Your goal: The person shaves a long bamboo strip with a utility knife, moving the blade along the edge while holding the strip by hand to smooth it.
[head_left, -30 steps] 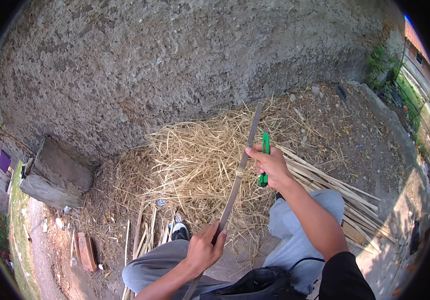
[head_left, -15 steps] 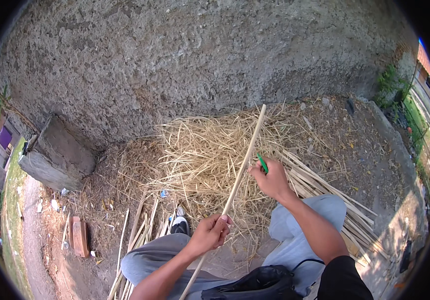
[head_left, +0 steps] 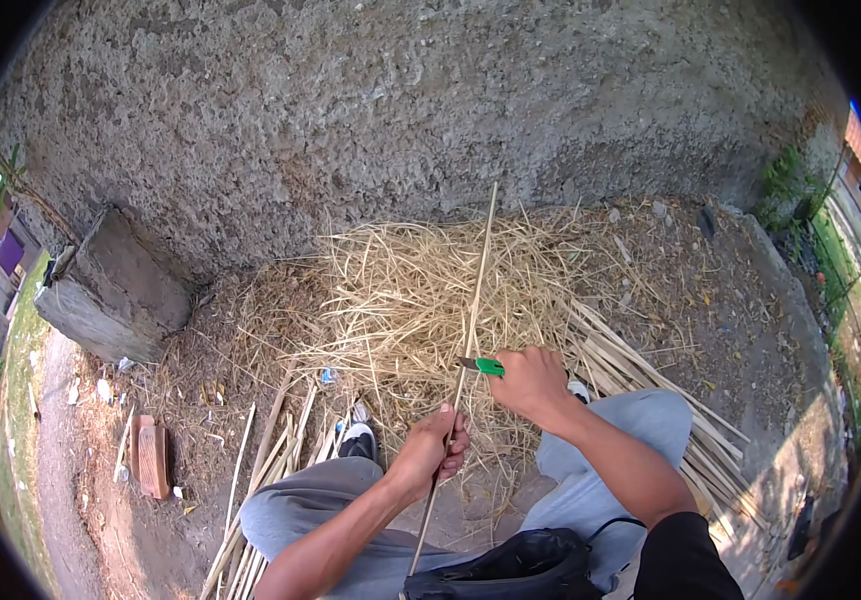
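My left hand (head_left: 432,447) is closed around the lower part of a long, thin bamboo strip (head_left: 483,262), which slants up and away over the shavings. In my right hand (head_left: 533,385) is a green-handled utility knife (head_left: 489,367). Its dark blade lies against the strip, a little above my left hand. The strip is turned so its narrow edge shows, and its lower end runs down past a black bag (head_left: 525,567) in my lap. Beneath both hands spreads a heap of pale bamboo shavings (head_left: 400,300).
Split bamboo strips (head_left: 640,368) lie by my right knee, with more strips (head_left: 272,460) by my left leg. A rough grey wall (head_left: 400,120) rises behind the heap. To the left are a concrete block (head_left: 120,290) and a reddish brick-like piece (head_left: 153,460).
The bamboo strip has turned from its broad face to its narrow edge and stands steeper. My right hand has moved down and slightly left, bringing the knife blade onto the strip.
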Demonstrator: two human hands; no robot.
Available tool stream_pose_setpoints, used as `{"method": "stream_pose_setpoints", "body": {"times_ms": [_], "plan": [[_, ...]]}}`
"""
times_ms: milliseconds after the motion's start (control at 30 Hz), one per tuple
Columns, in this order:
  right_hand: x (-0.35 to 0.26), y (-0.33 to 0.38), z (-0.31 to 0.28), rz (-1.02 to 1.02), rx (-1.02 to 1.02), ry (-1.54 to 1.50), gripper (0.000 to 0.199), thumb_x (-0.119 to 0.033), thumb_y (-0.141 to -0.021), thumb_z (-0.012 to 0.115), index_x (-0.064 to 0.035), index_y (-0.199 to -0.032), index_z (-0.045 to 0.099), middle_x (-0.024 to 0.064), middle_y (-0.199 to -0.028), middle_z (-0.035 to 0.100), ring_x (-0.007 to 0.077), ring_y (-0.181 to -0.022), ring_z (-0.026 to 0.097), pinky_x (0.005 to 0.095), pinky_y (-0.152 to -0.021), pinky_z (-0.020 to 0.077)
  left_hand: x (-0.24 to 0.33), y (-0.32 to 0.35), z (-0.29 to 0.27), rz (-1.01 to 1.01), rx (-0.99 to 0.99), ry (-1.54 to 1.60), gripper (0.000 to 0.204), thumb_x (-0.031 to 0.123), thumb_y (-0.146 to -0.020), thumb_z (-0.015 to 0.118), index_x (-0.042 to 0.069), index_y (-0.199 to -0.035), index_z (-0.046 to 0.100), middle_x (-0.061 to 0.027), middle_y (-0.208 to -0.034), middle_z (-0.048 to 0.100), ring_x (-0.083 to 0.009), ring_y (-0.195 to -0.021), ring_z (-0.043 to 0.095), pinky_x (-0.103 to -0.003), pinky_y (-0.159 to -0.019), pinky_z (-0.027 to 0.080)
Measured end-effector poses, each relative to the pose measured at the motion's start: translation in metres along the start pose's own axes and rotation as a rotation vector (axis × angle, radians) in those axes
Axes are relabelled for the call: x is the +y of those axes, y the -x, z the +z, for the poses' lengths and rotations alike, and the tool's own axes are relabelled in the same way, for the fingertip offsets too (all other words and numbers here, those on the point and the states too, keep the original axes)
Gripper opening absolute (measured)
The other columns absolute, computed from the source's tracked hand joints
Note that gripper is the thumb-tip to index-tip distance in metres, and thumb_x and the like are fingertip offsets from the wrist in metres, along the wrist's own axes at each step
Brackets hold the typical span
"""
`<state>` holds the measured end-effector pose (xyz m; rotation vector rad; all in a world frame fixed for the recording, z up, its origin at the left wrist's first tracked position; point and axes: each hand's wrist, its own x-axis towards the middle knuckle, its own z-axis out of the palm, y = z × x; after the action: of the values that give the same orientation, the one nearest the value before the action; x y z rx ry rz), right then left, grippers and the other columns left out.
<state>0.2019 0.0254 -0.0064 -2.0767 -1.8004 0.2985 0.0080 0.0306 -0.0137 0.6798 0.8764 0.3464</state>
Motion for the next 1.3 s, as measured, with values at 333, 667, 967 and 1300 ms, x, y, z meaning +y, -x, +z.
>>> {"method": "stream_pose_setpoints", "body": {"times_ms": [333, 667, 967, 1300], "plan": [[-0.005, 0.002, 0.012, -0.064, 0.013, 0.026, 0.018, -0.014, -0.084, 0.056, -0.0026, -0.075, 0.066, 0.0217, -0.062, 0.064, 0.0378, -0.06, 0.067, 0.049, -0.058, 0.0528, 0.007, -0.007, -0.005, 0.083, -0.021, -0.063, 0.035, 0.036, -0.106, 0.031, 0.012, -0.084, 0.043, 0.0053, -0.057, 0.029, -0.0064, -0.043, 0.026, -0.024, -0.037, 0.019], [-0.001, -0.014, 0.037, -0.06, 0.041, 0.175, 0.017, -0.008, -0.085, 0.054, -0.0029, -0.073, 0.066, 0.0207, -0.068, 0.067, 0.0339, -0.064, 0.069, 0.0469, -0.058, 0.0522, -0.008, -0.014, -0.004, 0.204, 0.211, -0.374, 0.041, 0.042, -0.105, 0.033, 0.013, -0.078, 0.042, 0.0062, -0.056, 0.028, -0.0059, -0.041, 0.023, -0.025, -0.036, 0.016], [0.029, -0.056, 0.059, 0.007, -0.013, 0.192, 0.019, -0.01, -0.083, 0.054, -0.002, -0.077, 0.07, 0.0208, -0.076, 0.068, 0.0352, -0.071, 0.068, 0.048, -0.062, 0.0511, 0.01, 0.007, 0.008, -0.06, 0.201, -0.269, 0.039, 0.041, -0.106, 0.028, 0.014, -0.08, 0.039, 0.0075, -0.058, 0.026, -0.0048, -0.044, 0.02, -0.025, -0.037, 0.014], [0.025, -0.062, 0.078, -0.089, -0.004, 0.267, 0.017, -0.009, -0.083, 0.058, -0.005, -0.07, 0.068, 0.0113, -0.067, 0.066, 0.0205, -0.057, 0.064, 0.0375, -0.045, 0.0475, -0.018, -0.008, -0.017, 0.099, 0.324, -0.526, 0.039, 0.041, -0.105, 0.032, 0.013, -0.081, 0.041, 0.0061, -0.058, 0.03, -0.0057, -0.043, 0.025, -0.025, -0.038, 0.018]]}}
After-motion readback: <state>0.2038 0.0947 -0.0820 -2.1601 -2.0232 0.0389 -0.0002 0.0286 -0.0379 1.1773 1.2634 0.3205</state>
